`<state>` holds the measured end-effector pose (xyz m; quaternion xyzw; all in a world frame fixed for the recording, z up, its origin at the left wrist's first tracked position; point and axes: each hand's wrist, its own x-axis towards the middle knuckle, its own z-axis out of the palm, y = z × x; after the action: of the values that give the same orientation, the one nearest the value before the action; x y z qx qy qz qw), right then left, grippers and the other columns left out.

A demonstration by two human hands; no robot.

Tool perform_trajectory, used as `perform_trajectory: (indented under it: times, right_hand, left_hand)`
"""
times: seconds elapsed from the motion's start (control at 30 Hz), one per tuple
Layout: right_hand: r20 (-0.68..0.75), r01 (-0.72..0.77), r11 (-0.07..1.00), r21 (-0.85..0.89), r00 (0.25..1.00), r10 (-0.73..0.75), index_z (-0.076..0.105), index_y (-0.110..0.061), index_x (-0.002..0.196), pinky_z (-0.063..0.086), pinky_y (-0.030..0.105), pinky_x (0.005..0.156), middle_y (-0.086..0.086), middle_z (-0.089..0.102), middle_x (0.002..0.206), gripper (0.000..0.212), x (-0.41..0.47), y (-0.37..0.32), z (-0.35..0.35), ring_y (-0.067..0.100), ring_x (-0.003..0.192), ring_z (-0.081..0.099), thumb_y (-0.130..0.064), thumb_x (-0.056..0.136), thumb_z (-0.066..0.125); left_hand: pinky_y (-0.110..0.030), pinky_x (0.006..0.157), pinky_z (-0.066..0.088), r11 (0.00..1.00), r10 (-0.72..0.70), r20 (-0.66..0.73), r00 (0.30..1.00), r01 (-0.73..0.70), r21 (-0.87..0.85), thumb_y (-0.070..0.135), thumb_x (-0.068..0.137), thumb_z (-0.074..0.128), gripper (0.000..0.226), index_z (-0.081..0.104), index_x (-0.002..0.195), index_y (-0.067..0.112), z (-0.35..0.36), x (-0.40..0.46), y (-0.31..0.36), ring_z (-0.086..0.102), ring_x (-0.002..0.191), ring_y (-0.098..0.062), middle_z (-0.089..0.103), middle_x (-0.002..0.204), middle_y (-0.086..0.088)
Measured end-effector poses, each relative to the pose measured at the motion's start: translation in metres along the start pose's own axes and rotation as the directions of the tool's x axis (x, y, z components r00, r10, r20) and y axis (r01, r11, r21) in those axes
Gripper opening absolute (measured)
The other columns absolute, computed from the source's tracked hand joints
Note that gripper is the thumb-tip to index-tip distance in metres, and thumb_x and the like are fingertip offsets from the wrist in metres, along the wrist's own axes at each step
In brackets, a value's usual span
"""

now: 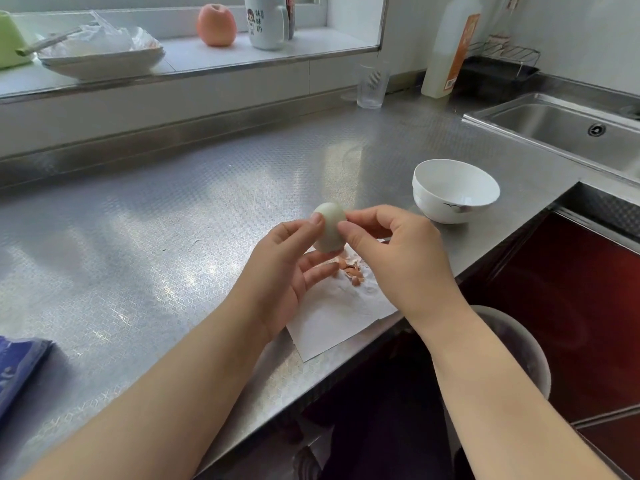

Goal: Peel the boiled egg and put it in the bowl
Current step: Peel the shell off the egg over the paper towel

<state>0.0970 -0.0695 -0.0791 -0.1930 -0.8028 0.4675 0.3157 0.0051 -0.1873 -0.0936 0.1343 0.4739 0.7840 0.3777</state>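
The boiled egg [330,230] shows smooth and pale, with no shell visible on the side facing me. My left hand [284,268] holds it upright from the left, thumb near its top and fingers under it. My right hand [394,258] pinches the egg's right side with thumb and forefinger. Below the egg, brown shell bits [351,270] lie on a white paper napkin [341,317] at the counter's front edge. The white bowl [455,190] stands empty on the counter, up and to the right of my hands.
The steel counter [173,220] has a sink [568,129] at the right, and a clear glass [372,86] and a white bottle [446,53] at the back. On the sill sit a plate with a bag [100,53], an apple [216,26] and a mug [265,22]. A blue cloth [17,368] lies at left.
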Motion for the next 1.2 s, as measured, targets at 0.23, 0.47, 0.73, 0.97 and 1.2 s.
perform_trajectory:
  times: [0.23,0.47,0.73,0.97,1.2]
  right_hand:
    - [-0.036,-0.012,1.0,0.012,0.999,0.012,0.074,-0.023,0.093,0.047,0.01,0.061,-0.018,0.069,0.072,0.01,0.001,0.003,-0.002,-0.004,0.067,0.062,-0.024,0.087,0.066]
    - [-0.031,-0.038,0.999,0.009,0.999,0.039,0.069,-0.022,0.088,0.058,0.03,0.068,-0.008,0.07,0.077,0.008,0.003,0.006,-0.002,0.008,0.072,0.067,-0.019,0.09,0.062]
    - [0.077,-0.064,0.997,-0.03,0.995,0.066,0.063,-0.021,0.085,0.058,0.024,0.058,-0.002,0.069,0.075,0.015,0.004,0.007,-0.005,0.009,0.065,0.067,-0.013,0.094,0.053]
    - [0.19,-0.23,0.923,0.308,0.966,0.177,0.064,-0.016,0.088,0.054,0.02,0.068,-0.005,0.073,0.077,0.019,0.007,0.009,-0.011,0.011,0.076,0.071,-0.009,0.098,0.049]
    - [0.242,-0.303,0.8,0.517,0.949,0.203,0.061,-0.011,0.088,0.054,0.022,0.068,-0.007,0.072,0.073,0.019,0.005,0.008,-0.012,0.013,0.08,0.07,-0.006,0.098,0.046]
  left_hand:
    - [-0.027,0.071,0.059,0.992,0.11,0.009,0.994,-0.11,0.053,0.031,0.077,0.072,0.036,0.063,0.11,0.017,-0.003,0.001,-0.004,0.075,0.091,-0.03,0.078,0.096,-0.009]
    - [-0.023,0.064,0.057,0.966,0.086,0.014,0.996,-0.087,0.243,0.039,0.098,0.054,0.035,0.063,0.12,0.014,-0.005,0.004,-0.008,0.075,0.09,-0.021,0.078,0.1,-0.007]
    - [-0.02,0.065,0.055,0.92,0.158,-0.012,0.987,-0.143,0.364,0.04,0.096,0.056,0.032,0.064,0.115,0.016,-0.006,0.005,-0.011,0.074,0.087,-0.015,0.078,0.094,-0.003]
    - [-0.023,0.065,0.057,0.983,0.08,-0.008,0.997,-0.078,0.166,0.04,0.092,0.054,0.045,0.064,0.121,0.007,-0.004,0.005,-0.007,0.074,0.08,-0.016,0.078,0.091,-0.005]
    - [-0.024,0.064,0.058,0.997,0.043,-0.006,0.999,-0.042,0.069,0.036,0.101,0.047,0.037,0.067,0.113,0.007,-0.004,0.005,-0.005,0.074,0.076,-0.017,0.078,0.09,-0.007]
